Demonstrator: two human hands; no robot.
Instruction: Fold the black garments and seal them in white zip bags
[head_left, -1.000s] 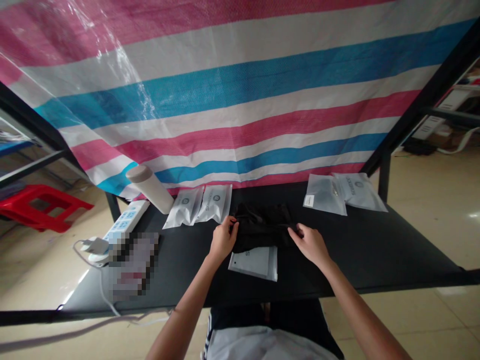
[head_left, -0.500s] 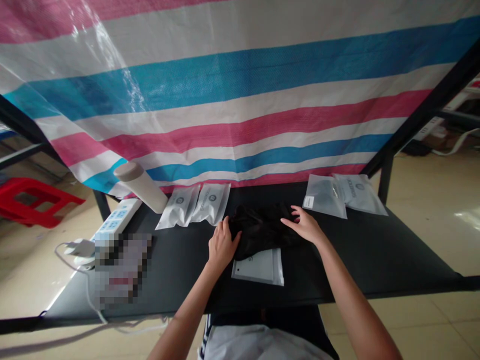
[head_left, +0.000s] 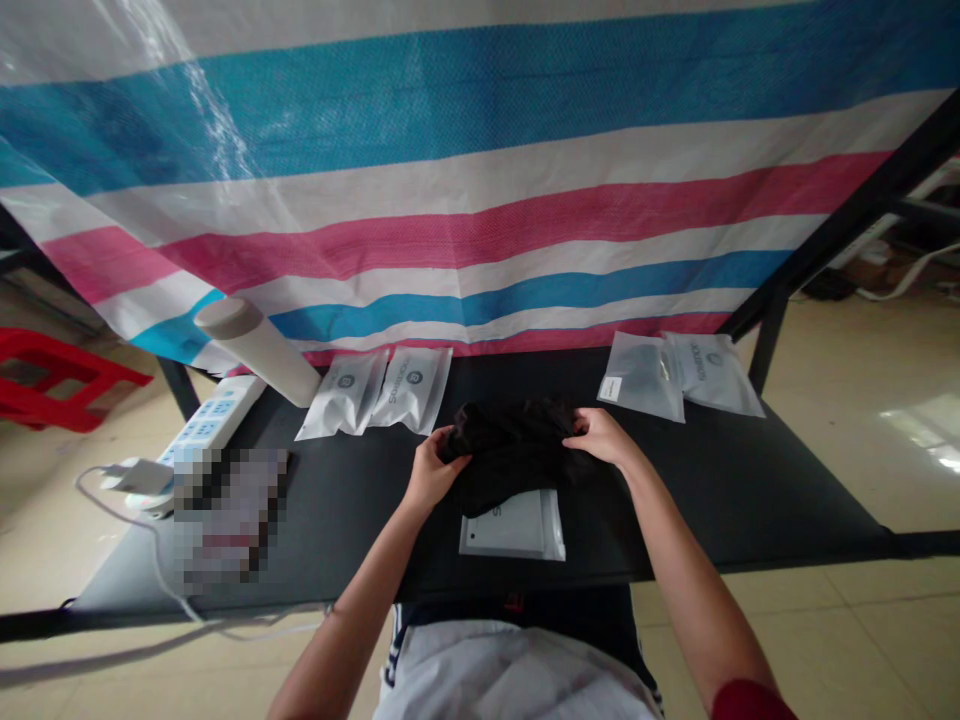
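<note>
A crumpled piece of black cloth (head_left: 514, 450) lies in front of me at the middle of the dark table. My left hand (head_left: 435, 472) grips its left side between thumb and fingers. On the opposite side, my right hand (head_left: 600, 438) pinches the cloth's right edge. What kind of garment or fabric piece it is, I cannot make out. Partly under its near edge lies a flat frosted zip bag (head_left: 510, 532) with dark print, its upper part hidden by the cloth.
Two filled printed bags (head_left: 345, 395) lie at the back left beside a leaning white bottle (head_left: 259, 350). A power strip (head_left: 214, 425) with a plugged charger (head_left: 142, 477) and a blurred-out item (head_left: 240, 520) are at left. More frosted bags (head_left: 641, 378) lie back right. A striped sheet (head_left: 480, 220) hangs behind.
Both hands have closed on the cloth's sides; the right fingers, spread before, now pinch its edge. The cloth looks more bunched along its top. The view has shifted slightly.
</note>
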